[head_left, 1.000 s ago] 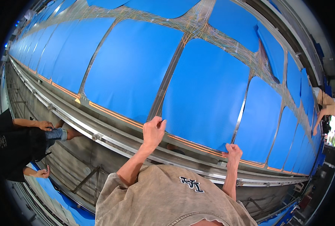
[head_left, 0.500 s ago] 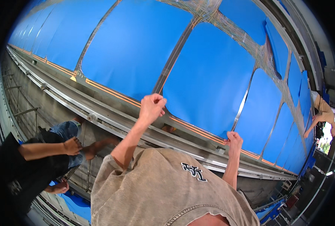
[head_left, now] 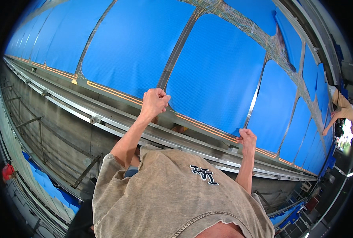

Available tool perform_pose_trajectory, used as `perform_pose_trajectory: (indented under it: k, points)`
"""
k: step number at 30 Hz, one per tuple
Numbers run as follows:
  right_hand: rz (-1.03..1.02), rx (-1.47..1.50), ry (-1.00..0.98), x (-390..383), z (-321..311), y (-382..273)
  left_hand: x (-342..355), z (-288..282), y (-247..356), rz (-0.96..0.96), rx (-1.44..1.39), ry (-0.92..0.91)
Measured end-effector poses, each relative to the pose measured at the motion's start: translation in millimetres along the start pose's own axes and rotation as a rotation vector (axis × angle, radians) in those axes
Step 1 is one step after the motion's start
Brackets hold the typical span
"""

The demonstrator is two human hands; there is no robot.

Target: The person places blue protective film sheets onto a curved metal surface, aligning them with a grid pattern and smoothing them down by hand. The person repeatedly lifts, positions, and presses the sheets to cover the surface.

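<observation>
A blue sheet point(head_left: 214, 71) lies on the long table in front of me, its near edge along orange lines. My left hand point(head_left: 154, 102) is closed in a pinch at the sheet's near left corner; the fingers hide the exact grip. At the near right corner, my right hand point(head_left: 246, 139) pinches the blue material between thumb and fingers, and a small bit of it sticks up beside the fingertips. Dark strips separate this sheet from its neighbours.
Other blue sheets point(head_left: 133, 39) lie on both sides, with a band of tangled threads point(head_left: 248, 25) beyond. A metal rail point(head_left: 69, 109) runs along the table's near side. Another person's arm point(head_left: 337, 117) reaches in at the far right. Dark clothing point(head_left: 85, 210) shows behind me at lower left.
The person in black at the left has moved mostly out of sight behind me. My left hand has shifted slightly up and left in view; my right hand stays at its corner.
</observation>
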State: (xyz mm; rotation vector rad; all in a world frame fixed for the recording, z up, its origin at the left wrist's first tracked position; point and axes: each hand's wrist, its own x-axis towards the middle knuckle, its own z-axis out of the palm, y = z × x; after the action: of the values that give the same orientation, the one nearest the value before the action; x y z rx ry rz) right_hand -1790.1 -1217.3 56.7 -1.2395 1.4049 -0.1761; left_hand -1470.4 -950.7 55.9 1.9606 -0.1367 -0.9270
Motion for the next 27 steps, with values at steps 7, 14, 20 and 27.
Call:
perform_pose_trajectory:
  k: [7,14,20,27]
  points:
    - [0.0,-0.114,0.023,-2.5,5.2,-7.5,-2.9,4.4,-3.3,-0.026,-0.072,0.062]
    - [-0.014,-0.183,0.017,-1.2,4.6,-5.8,-4.8,5.2,-3.1,-0.053,-0.129,0.091]
    - [-0.001,-0.174,-0.005,-0.3,4.2,-7.8,-5.9,10.0,-10.5,-0.005,-0.163,0.153]
    - [0.021,-0.223,0.001,0.8,3.6,-8.4,-24.7,44.5,-24.2,0.555,0.295,0.541]
